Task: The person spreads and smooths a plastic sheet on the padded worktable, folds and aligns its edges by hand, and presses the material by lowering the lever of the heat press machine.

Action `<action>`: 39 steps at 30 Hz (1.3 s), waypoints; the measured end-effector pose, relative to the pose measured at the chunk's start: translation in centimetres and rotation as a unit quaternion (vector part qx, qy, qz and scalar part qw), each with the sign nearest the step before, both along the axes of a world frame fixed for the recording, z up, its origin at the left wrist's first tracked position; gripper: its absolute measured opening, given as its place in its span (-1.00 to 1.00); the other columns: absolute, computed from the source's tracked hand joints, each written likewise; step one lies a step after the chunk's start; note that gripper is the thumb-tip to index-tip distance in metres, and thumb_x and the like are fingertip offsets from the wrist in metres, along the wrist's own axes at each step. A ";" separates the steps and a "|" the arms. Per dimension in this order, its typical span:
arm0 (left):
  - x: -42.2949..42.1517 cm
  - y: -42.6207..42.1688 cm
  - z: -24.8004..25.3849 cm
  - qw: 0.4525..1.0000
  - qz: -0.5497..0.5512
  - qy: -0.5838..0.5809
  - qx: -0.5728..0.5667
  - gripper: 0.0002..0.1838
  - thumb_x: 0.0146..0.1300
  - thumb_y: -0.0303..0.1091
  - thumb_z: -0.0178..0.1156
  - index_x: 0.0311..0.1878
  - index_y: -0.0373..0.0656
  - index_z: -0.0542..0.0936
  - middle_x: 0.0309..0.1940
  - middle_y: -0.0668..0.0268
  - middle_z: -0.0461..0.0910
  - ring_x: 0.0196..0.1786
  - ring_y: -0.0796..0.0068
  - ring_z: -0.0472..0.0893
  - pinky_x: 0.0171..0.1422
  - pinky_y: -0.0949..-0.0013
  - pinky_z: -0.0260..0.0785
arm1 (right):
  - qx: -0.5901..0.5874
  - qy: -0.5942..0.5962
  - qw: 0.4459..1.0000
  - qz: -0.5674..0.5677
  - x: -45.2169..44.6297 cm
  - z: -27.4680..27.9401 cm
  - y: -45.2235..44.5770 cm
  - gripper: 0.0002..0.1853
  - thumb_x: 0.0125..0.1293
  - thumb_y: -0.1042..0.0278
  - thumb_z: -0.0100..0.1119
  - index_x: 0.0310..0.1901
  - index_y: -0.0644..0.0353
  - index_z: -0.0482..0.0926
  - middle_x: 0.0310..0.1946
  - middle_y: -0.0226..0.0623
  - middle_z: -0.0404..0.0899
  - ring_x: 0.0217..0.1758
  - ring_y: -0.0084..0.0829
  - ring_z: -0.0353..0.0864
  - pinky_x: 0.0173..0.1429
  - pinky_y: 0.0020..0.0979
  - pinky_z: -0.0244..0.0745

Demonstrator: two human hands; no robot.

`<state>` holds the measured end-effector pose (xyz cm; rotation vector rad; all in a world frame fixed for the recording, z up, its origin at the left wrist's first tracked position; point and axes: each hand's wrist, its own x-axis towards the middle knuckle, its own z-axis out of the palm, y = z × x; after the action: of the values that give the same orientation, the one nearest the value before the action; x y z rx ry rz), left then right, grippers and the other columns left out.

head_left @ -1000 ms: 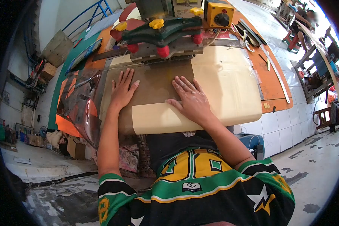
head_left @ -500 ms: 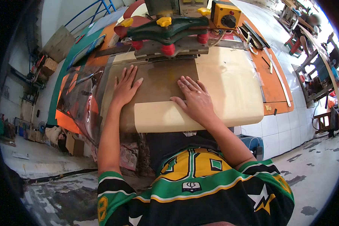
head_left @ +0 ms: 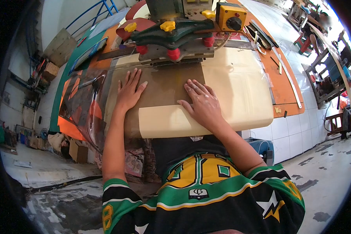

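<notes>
My left hand [head_left: 130, 91] lies flat with fingers spread on the left part of a brown sheet [head_left: 165, 84]. My right hand [head_left: 202, 100] rests palm down across the sheet's right part, its fingers apart and its thumb near the rolled-over front edge of a cream sheet [head_left: 163, 121]. The cream sheet also spreads out to the right. Just beyond my fingertips stands a press head [head_left: 173, 37] with a dark green frame, yellow knobs and red spacers. Its plate hangs over the far edge of the brown sheet, hiding that edge.
A yellow control box [head_left: 231, 17] with a black dial stands right of the press. Clear plastic sheeting [head_left: 84, 101] lies over orange material at the left. A metal ruler [head_left: 288, 80] and scraps lie on the orange tabletop [head_left: 279, 91]. Another person sits far right.
The press head appears slightly lower in the view, closer to the brown sheet. Both my hands stay almost exactly where they were.
</notes>
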<state>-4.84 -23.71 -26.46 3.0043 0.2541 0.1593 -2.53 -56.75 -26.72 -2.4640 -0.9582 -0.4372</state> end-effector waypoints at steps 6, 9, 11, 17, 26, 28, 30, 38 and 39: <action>0.0 -0.1 0.1 1.000 0.003 0.000 0.003 -0.18 0.54 0.41 -0.15 0.73 0.27 0.12 0.76 0.51 -0.03 0.78 0.25 -0.08 0.79 -0.26 -0.36 | 0.004 0.007 1.000 0.003 0.1 0.0 0.0 -0.32 0.53 -0.18 0.12 0.40 0.25 0.56 0.49 -0.17 0.50 0.61 -0.24 0.37 0.65 -0.11 0.20; 0.0 0.0 -0.1 1.000 0.004 0.000 0.008 -0.19 0.55 0.40 -0.15 0.73 0.26 0.11 0.76 0.50 -0.03 0.78 0.25 -0.08 0.79 -0.26 -0.35 | 0.001 0.013 1.000 0.004 0.0 0.1 -0.1 -0.32 0.54 -0.18 0.11 0.41 0.24 0.54 0.50 -0.17 0.48 0.62 -0.25 0.36 0.66 -0.11 0.19; 0.0 0.0 -0.2 1.000 0.001 -0.007 0.012 -0.19 0.55 0.39 -0.16 0.73 0.26 0.11 0.76 0.50 -0.02 0.78 0.25 -0.08 0.78 -0.26 -0.33 | -0.003 0.013 1.000 0.006 0.0 0.1 -0.2 -0.32 0.54 -0.18 0.11 0.42 0.23 0.54 0.51 -0.18 0.47 0.62 -0.25 0.35 0.66 -0.10 0.19; -0.1 -0.1 0.2 1.000 0.004 -0.003 0.007 -0.19 0.55 0.39 -0.17 0.73 0.24 0.12 0.76 0.49 -0.02 0.78 0.26 -0.08 0.78 -0.25 -0.32 | -0.004 0.017 1.000 0.008 0.0 0.3 -0.1 -0.33 0.54 -0.17 0.10 0.42 0.22 0.53 0.51 -0.17 0.47 0.63 -0.24 0.34 0.67 -0.11 0.18; -0.1 -0.2 0.0 1.000 0.006 -0.010 -0.003 -0.16 0.53 0.44 -0.19 0.73 0.23 0.12 0.76 0.48 0.00 0.79 0.28 -0.08 0.79 -0.25 -0.32 | 0.000 0.022 1.000 0.009 0.0 0.4 -0.1 -0.35 0.54 -0.15 0.12 0.42 0.22 0.53 0.50 -0.17 0.47 0.63 -0.24 0.34 0.66 -0.10 0.18; -0.1 -0.2 -0.1 1.000 0.007 -0.010 -0.002 -0.16 0.53 0.44 -0.20 0.73 0.23 0.12 0.76 0.47 0.00 0.79 0.28 -0.08 0.78 -0.25 -0.32 | 0.003 0.029 1.000 0.007 0.0 0.5 -0.1 -0.34 0.53 -0.14 0.13 0.43 0.22 0.52 0.50 -0.17 0.47 0.63 -0.25 0.33 0.66 -0.09 0.19; 0.0 -0.2 -0.2 1.000 0.007 -0.010 -0.001 -0.15 0.53 0.44 -0.20 0.73 0.22 0.12 0.76 0.47 0.00 0.78 0.28 -0.08 0.78 -0.26 -0.32 | 0.003 0.034 0.999 0.003 0.0 0.4 -0.1 -0.35 0.53 -0.14 0.14 0.43 0.21 0.53 0.51 -0.18 0.46 0.63 -0.27 0.33 0.67 -0.12 0.16; 0.1 -0.2 0.0 1.000 0.013 0.006 0.007 -0.15 0.54 0.44 -0.22 0.73 0.23 0.09 0.76 0.47 -0.02 0.79 0.28 -0.09 0.78 -0.27 -0.33 | 0.005 0.039 0.999 0.001 0.0 0.5 -0.1 -0.35 0.52 -0.13 0.17 0.43 0.20 0.54 0.52 -0.20 0.45 0.64 -0.28 0.32 0.68 -0.15 0.13; 0.1 -0.2 0.0 1.000 0.013 0.006 0.007 -0.15 0.54 0.44 -0.22 0.73 0.23 0.09 0.76 0.47 -0.02 0.79 0.28 -0.09 0.78 -0.27 -0.33 | -0.001 0.035 0.999 0.003 0.0 0.5 -0.1 -0.34 0.53 -0.13 0.14 0.44 0.22 0.51 0.52 -0.18 0.45 0.64 -0.27 0.32 0.67 -0.12 0.16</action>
<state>-4.75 -23.87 -26.50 3.0182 0.2937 0.1448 -2.55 -56.86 -26.18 -2.4602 -0.9380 -0.3444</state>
